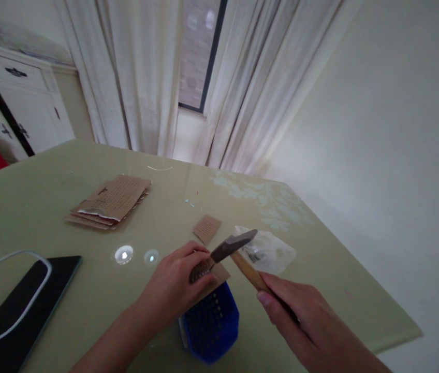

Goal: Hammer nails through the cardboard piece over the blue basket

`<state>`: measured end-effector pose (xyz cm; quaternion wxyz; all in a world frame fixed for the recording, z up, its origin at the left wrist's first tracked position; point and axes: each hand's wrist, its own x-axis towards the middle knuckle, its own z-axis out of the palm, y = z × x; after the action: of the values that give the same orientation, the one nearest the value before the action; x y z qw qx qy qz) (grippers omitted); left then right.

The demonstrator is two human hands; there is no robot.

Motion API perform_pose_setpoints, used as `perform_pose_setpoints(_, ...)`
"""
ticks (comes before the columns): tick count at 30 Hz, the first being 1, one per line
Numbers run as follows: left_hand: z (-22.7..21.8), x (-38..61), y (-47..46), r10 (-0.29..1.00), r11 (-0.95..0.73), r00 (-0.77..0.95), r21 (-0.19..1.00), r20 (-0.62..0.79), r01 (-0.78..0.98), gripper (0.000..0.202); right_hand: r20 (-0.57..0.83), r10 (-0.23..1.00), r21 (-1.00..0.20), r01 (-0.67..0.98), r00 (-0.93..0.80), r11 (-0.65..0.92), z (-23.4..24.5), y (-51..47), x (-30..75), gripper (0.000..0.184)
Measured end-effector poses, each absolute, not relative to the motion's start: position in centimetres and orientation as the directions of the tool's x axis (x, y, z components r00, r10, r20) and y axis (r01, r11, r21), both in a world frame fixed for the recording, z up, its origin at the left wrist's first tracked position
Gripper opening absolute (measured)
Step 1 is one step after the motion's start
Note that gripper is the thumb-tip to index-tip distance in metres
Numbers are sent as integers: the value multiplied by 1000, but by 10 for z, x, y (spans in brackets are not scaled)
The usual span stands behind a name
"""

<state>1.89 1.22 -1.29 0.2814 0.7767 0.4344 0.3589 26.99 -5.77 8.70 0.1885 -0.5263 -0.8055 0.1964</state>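
My right hand [305, 324] grips the wooden handle of a small hammer [238, 248]. Its dark metal head hangs just above a perforated cardboard piece [219, 273]. My left hand [175, 285] pinches that cardboard piece and holds it down on top of a blue perforated plastic block [211, 324]. Whether a nail is between the left fingers I cannot make out.
The table [48, 207] is glass-topped and pale green. A small perforated cardboard square [207, 228] lies beyond the hammer, a clear plastic bag [269, 252] of small metal parts to its right, a stack of perforated cardboard sheets [111, 202] far left, and a black tray [17, 305] near left.
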Motion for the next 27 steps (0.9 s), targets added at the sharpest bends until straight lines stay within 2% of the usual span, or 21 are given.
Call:
perform_pose_setpoints(3, -14, 19, 11, 893, -433, 343, 767, 292, 473, 27, 49, 908, -502, 776, -417, 383, 82, -58, 267, 30)
perform_pose_setpoints(6, -16, 19, 11, 904, -408, 324, 786, 278, 464, 40, 74, 912, -495, 779, -403, 385, 79, -58, 266, 30)
perform_pose_setpoints(12, -20, 19, 10, 905, -402, 323, 804, 277, 438, 41, -14, 897, -492, 785, -441, 378, 75, -53, 268, 31)
perform_pose_setpoints(16, -23, 21, 9, 912, -383, 308, 829, 270, 409, 48, 54, 930, -504, 794, -364, 340, 78, -40, 270, 34)
perform_pose_setpoints(19, -23, 20, 11, 911, -398, 259, 846, 320, 355, 47, 136, 950, -505, 806, -280, 309, 69, -12, 265, 38)
perform_pose_setpoints(22, -20, 12, 15, 936, -349, 176, 875, 305, 335, 34, 234, 932, -367, 863, -276, 348, 43, 28, 254, 33)
perform_pose_setpoints(24, -20, 3, 18, 960, -268, 185, 887, 211, 376, 31, 155, 947, -147, 942, -280, 303, 21, 52, 247, 41)
perform_pose_setpoints(27, -24, -7, 22, 961, -184, 269, 875, 65, 447, 33, 91, 964, -59, 965, -249, 254, -9, 71, 242, 45)
